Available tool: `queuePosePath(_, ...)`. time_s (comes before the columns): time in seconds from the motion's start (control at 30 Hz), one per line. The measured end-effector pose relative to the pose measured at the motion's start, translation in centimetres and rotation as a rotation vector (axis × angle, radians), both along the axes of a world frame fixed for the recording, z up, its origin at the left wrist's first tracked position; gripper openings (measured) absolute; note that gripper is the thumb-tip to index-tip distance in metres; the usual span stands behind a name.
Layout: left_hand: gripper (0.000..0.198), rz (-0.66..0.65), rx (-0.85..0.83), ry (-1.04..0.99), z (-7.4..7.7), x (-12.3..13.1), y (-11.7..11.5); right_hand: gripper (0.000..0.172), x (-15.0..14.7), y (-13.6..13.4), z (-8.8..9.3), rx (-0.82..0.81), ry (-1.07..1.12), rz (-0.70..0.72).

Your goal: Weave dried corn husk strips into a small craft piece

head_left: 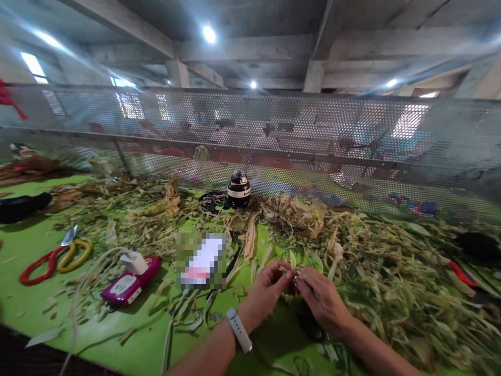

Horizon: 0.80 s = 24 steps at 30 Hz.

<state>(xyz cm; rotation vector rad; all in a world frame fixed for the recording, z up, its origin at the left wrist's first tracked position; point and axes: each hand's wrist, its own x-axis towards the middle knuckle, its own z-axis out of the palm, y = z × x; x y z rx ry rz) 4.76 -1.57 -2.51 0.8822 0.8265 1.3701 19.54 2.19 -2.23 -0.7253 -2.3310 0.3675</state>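
Note:
Low in the head view, my left hand (270, 284) and my right hand (319, 297) meet with their fingertips nearly touching. Both are closed in a pinch on a pale green strip of corn husk (293, 259), whose tip pokes up between them. My fingers cover most of it. A white band (239, 330) is around my left wrist. Under my right hand lies a dark round object (311, 328), partly hidden. Loose husk strips (376, 282) are heaped beside my right hand, and a drier brown bundle (297, 214) lies beyond both hands.
Left on the green table (136, 342) are scissors (57, 259) with red and yellow handles, a magenta power strip (131, 282) with a white plug and cable, and a blurred-out phone (203, 261). A black jar (238, 189) stands before the perforated metal screen (250, 122).

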Motion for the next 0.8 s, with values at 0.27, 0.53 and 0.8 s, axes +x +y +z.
queuePosePath(0.27, 0.039, 0.046, -0.007, 0.027, 0.1, 0.3, -0.1, 0.024, -0.4, 0.1, -0.2, 0.416, -0.092, 0.076)
queuePosePath(0.53, 0.027, -0.078, -0.061, -0.098, -0.4, -0.1, -0.4, 0.045, 0.4, 0.0, 0.8, -0.345, 0.101, 0.015)
queuePosePath(0.8, 0.031, -0.256, 0.063, 0.241, -0.4, -0.4, -0.5, 0.034, 0.1, 0.0, 0.9, -0.276, 0.105, -0.037)
